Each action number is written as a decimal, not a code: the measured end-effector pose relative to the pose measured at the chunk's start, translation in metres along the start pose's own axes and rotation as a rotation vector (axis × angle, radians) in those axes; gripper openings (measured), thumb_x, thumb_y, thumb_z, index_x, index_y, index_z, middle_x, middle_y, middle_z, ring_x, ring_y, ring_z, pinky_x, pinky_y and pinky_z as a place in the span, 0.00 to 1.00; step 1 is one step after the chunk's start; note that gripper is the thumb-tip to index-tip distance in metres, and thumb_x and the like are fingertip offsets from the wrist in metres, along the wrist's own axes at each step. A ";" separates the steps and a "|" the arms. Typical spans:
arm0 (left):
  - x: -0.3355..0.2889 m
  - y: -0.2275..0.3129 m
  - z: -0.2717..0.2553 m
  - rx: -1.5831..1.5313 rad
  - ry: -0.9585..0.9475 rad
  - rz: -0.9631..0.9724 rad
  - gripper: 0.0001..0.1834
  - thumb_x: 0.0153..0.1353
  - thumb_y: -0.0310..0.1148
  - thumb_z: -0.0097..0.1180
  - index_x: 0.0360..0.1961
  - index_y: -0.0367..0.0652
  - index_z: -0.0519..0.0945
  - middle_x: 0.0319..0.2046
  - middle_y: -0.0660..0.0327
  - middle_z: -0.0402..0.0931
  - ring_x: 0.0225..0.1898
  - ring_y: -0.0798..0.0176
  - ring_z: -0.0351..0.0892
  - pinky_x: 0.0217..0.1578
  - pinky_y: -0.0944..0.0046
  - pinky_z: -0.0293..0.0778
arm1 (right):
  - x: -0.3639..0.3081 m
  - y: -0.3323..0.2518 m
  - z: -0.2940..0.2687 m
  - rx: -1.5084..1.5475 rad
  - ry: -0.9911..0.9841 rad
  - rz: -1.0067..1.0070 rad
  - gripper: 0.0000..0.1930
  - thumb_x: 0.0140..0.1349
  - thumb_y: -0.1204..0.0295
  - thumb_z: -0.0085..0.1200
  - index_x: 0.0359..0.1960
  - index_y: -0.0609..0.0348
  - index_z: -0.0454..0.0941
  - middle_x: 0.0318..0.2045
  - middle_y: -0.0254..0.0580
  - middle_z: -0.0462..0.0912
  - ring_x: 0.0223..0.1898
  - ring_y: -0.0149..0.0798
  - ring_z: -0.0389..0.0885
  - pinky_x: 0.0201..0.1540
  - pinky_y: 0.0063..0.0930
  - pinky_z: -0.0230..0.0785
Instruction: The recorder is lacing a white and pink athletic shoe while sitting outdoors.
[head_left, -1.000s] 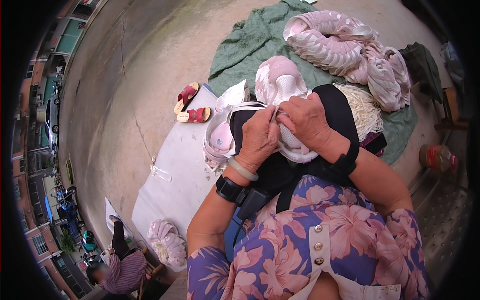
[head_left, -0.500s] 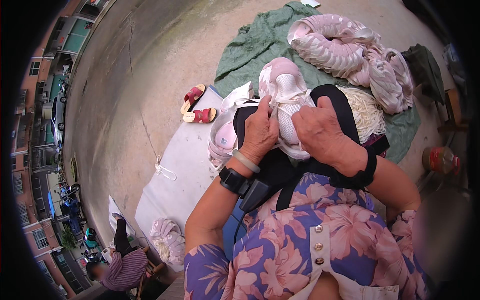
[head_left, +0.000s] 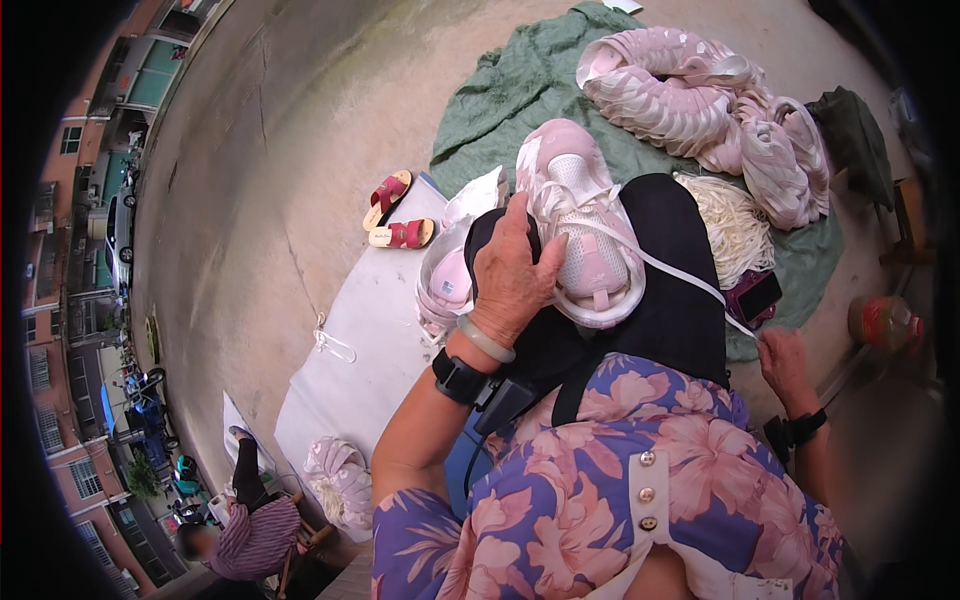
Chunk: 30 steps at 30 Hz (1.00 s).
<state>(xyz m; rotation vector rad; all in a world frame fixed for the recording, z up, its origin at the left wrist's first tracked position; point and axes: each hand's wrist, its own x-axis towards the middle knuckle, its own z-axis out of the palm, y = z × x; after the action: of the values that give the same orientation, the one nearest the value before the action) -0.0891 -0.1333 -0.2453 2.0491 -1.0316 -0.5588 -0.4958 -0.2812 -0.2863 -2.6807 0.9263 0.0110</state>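
A pink and white sneaker [head_left: 585, 262] rests on my black-trousered lap with its toe pointing away. My left hand [head_left: 512, 275] grips its left side, the thumb near the shoe's opening. A white shoelace [head_left: 672, 270] runs from the eyelets across my right thigh in a taut line. At its far end my right hand [head_left: 785, 365] pinches the lace, out to the right beside my hip. Another pink and white shoe [head_left: 450, 275] lies left of my knee, partly behind my left hand.
A heap of white laces [head_left: 728, 225] and a dark red phone [head_left: 752, 298] lie right of my legs. Pink-white bundles [head_left: 680, 85] cover part of a green cloth [head_left: 520, 95]. Red sandals [head_left: 402, 234] stand left; a bottle [head_left: 885, 322] stands right. Another person [head_left: 258, 540] sits lower left.
My right hand has swung from the shoe out to the right, drawing the lace long. My left hand has stayed at the shoe's left side.
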 end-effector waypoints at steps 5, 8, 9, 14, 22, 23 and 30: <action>0.018 -0.002 0.001 0.316 0.220 0.381 0.28 0.49 0.27 0.60 0.53 0.38 0.69 0.42 0.50 0.73 0.38 0.52 0.75 0.36 0.59 0.72 | 0.085 -0.080 -0.043 0.095 0.271 -0.205 0.12 0.44 0.77 0.58 0.33 0.60 0.73 0.28 0.42 0.72 0.31 0.47 0.71 0.36 0.37 0.59; 0.029 0.008 0.003 0.354 0.272 0.485 0.21 0.49 0.25 0.59 0.46 0.38 0.74 0.39 0.51 0.74 0.39 0.50 0.75 0.38 0.59 0.72 | 0.117 -0.111 -0.048 0.185 0.360 -0.281 0.14 0.44 0.77 0.58 0.35 0.60 0.74 0.30 0.42 0.73 0.33 0.46 0.72 0.37 0.37 0.60; 0.032 0.007 0.002 0.358 0.270 0.485 0.21 0.49 0.25 0.59 0.46 0.38 0.74 0.39 0.51 0.74 0.39 0.50 0.75 0.38 0.59 0.72 | 0.126 -0.121 -0.047 0.241 0.400 -0.339 0.15 0.44 0.77 0.59 0.37 0.60 0.74 0.31 0.42 0.74 0.34 0.46 0.72 0.38 0.37 0.61; 0.040 -0.003 -0.001 0.192 0.103 0.390 0.08 0.54 0.26 0.56 0.37 0.38 0.77 0.28 0.57 0.77 0.32 0.57 0.77 0.41 0.64 0.70 | 0.149 -0.148 -0.032 0.252 0.371 -0.379 0.20 0.42 0.75 0.60 0.41 0.59 0.73 0.32 0.41 0.76 0.34 0.43 0.73 0.38 0.36 0.60; 0.049 0.008 -0.037 -0.438 -0.388 -0.184 0.12 0.53 0.34 0.61 0.36 0.41 0.76 0.22 0.66 0.73 0.25 0.73 0.72 0.25 0.72 0.68 | 0.151 -0.152 -0.022 0.370 0.265 -0.384 0.19 0.46 0.73 0.60 0.42 0.59 0.73 0.24 0.39 0.74 0.27 0.42 0.74 0.35 0.36 0.59; 0.049 0.007 -0.034 -0.436 -0.387 -0.186 0.12 0.53 0.34 0.61 0.36 0.41 0.76 0.22 0.66 0.73 0.25 0.73 0.72 0.25 0.72 0.68 | 0.152 -0.152 -0.022 0.373 0.264 -0.385 0.19 0.46 0.73 0.60 0.42 0.59 0.73 0.24 0.39 0.74 0.27 0.42 0.74 0.35 0.36 0.59; 0.045 0.012 -0.016 0.378 -0.100 0.384 0.09 0.50 0.29 0.61 0.31 0.38 0.78 0.19 0.62 0.71 0.22 0.71 0.71 0.25 0.67 0.67 | 0.156 -0.160 -0.029 0.525 0.238 -0.361 0.08 0.51 0.75 0.56 0.34 0.59 0.73 0.24 0.43 0.72 0.25 0.48 0.75 0.27 0.36 0.66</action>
<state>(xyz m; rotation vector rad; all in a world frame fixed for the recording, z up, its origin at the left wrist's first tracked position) -0.0581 -0.1681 -0.2281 2.0719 -1.6463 -0.2813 -0.2787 -0.2641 -0.2303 -2.3329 0.4089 -0.5584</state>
